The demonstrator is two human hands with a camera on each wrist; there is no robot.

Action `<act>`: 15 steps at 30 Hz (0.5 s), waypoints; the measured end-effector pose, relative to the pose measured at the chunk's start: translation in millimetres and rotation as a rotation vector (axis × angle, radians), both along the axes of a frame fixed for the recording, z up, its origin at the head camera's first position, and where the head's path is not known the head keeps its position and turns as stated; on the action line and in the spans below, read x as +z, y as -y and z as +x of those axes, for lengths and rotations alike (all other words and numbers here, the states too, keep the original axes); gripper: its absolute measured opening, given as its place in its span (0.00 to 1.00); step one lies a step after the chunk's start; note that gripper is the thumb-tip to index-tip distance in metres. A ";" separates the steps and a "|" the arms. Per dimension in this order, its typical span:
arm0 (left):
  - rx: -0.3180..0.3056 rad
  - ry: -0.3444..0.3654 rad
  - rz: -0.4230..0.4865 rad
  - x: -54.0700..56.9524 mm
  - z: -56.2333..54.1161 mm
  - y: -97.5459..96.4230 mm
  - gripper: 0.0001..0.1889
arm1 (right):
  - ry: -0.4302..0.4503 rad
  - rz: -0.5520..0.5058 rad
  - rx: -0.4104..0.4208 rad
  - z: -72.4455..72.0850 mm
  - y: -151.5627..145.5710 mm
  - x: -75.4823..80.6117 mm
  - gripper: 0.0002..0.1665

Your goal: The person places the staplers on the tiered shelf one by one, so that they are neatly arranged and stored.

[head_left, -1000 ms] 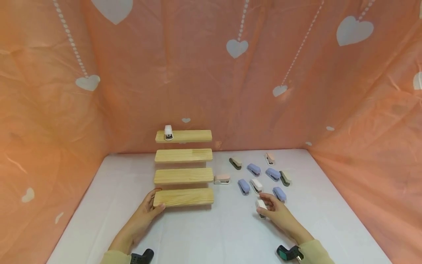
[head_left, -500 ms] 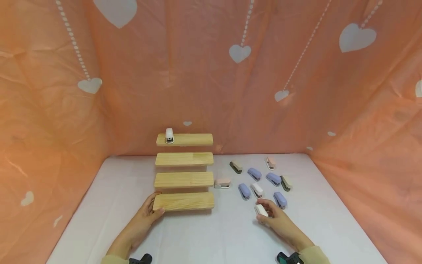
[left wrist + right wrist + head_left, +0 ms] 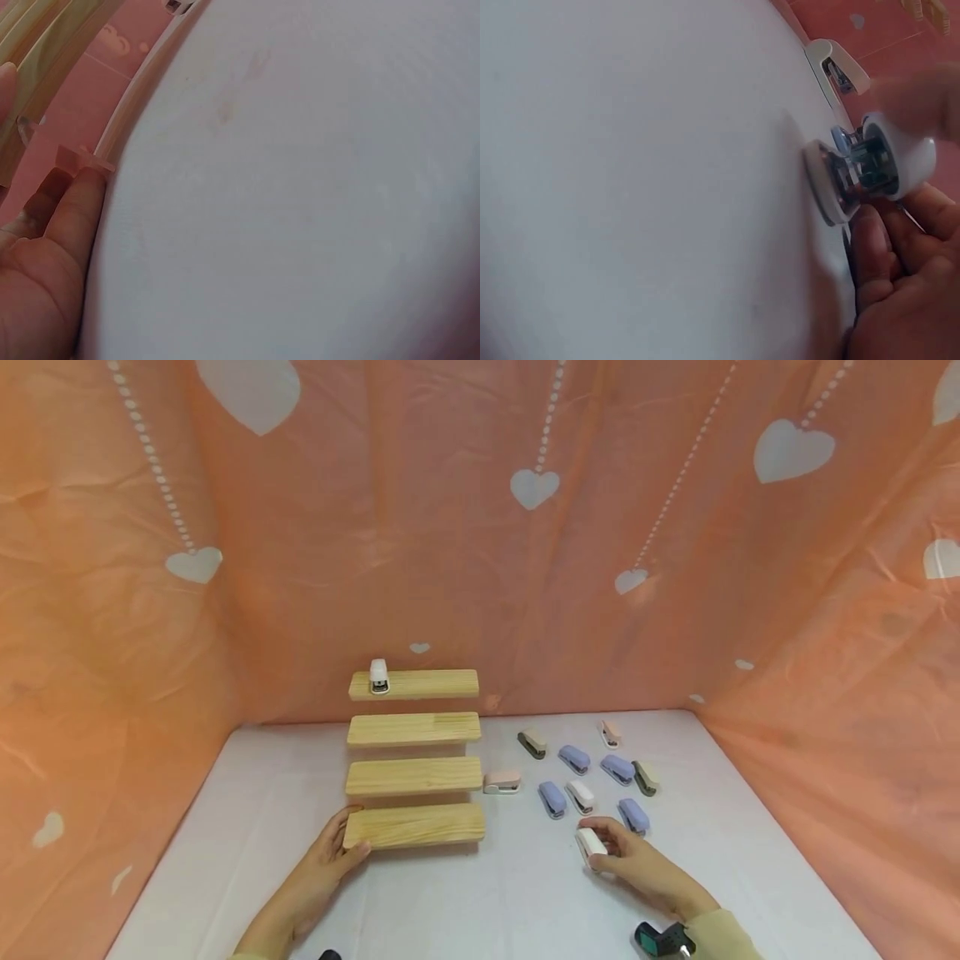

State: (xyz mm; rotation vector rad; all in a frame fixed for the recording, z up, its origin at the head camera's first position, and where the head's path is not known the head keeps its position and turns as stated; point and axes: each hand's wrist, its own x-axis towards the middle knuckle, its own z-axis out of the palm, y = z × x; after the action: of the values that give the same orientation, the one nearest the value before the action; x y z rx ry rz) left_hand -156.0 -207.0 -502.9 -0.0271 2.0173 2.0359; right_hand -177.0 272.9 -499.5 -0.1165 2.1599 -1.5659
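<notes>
My left hand [image 3: 318, 864] grips the left end of the lowest board of a wooden tiered rack [image 3: 416, 827], thumb on its front edge and fingers behind. In the left wrist view, its fingertips are at a clear bracket [image 3: 82, 160] low on the rack. My right hand [image 3: 633, 864] pinches a white mini stapler [image 3: 591, 842] between thumb and fingers, low over the table. The right wrist view shows that stapler [image 3: 911, 154] from its front end. Another white stapler [image 3: 378, 677] stands on the left part of the top board.
Beyond my right hand lie several staplers: a white one [image 3: 580, 796], blue ones such as this stapler [image 3: 552, 799], green-and-cream ones like this stapler [image 3: 532, 743], and a pink one [image 3: 610, 733]. Another pink stapler [image 3: 502, 782] sits close to the rack's right side. Orange cloth [image 3: 600, 643] encloses the table.
The head view has shifted slightly. My right hand keeps its pinch on the white stapler, whose front end is now more hidden by the thumb. My left hand stays on the rack.
</notes>
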 end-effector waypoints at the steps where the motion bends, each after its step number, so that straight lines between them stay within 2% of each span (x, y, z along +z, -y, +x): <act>1: 0.003 -0.001 0.002 -0.3 0.6 -0.5 0.40 | -0.002 0.010 0.004 -0.6 -0.9 0.9 0.37; 8: 0.010 0.004 0.022 -1.7 2.9 -2.4 0.39 | -0.062 0.059 -0.004 0.4 -0.3 -0.3 0.37; 15: -0.002 -0.020 -0.003 -1.9 4.0 0.4 0.39 | -0.083 0.063 -0.056 1.9 6.8 -2.1 0.38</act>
State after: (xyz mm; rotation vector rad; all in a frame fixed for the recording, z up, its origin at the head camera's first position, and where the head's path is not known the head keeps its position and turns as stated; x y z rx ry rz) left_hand -152.0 -207.4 -504.8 -0.0055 2.0312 2.0402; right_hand -175.1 266.0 -501.7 -0.1037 2.2927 -1.5468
